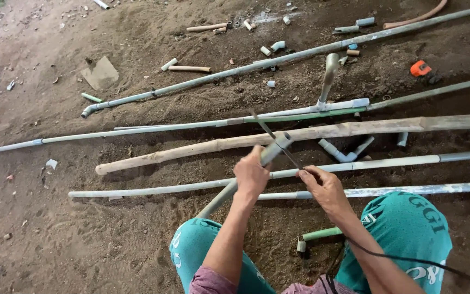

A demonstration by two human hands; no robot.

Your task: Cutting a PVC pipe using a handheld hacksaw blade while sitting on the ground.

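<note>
Two hands, grey pipe, thin blade blurred

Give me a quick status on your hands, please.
Left hand grips grey pipe. Right hand holds saw blade across its end. Nothing in the way.

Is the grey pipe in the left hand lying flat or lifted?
Lifted: the left hand holds the grey pipe tilted, far end above the dirt, blade across it.

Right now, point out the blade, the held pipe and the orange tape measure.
blade (278, 142), head view, mid-length.
held pipe (272, 153), head view, near its cut end.
orange tape measure (420, 68), head view, casing.
</note>
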